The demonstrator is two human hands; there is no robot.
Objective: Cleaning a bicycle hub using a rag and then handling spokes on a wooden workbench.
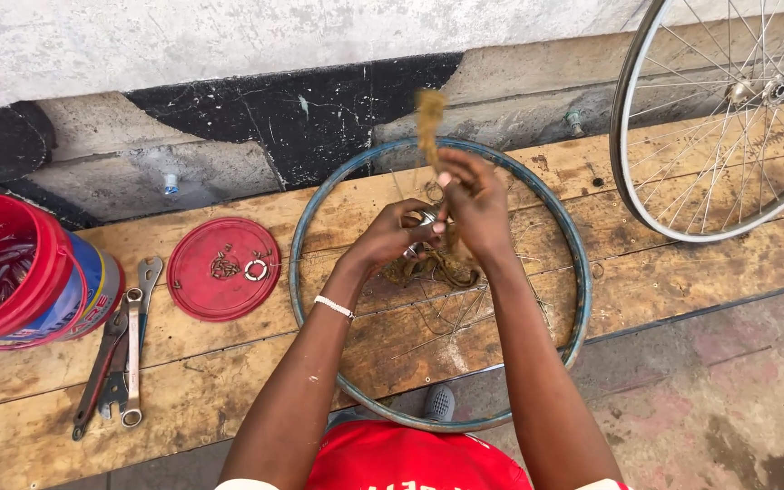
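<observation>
Head view shows me both hands meeting over the middle of a blue bicycle rim (578,272) that lies flat on the wooden bench (682,272), its near arc hanging past the bench's front edge. My left hand (392,238) is closed around a small shiny metal hub (425,220), dull silver and partly hidden by the fingers. My right hand (472,204) pinches a frayed, tan-brown rag (429,122) that stands up blurred above the hub, with more of it bunched below the hands. Thin loose spokes (446,318) fan out inside the rim. Toward the bench's left end lie a red lid (194,286) holding small parts, wrenches (129,349) and a red bucket (11,272); a spoked wheel (632,172) leans at the far right corner.
</observation>
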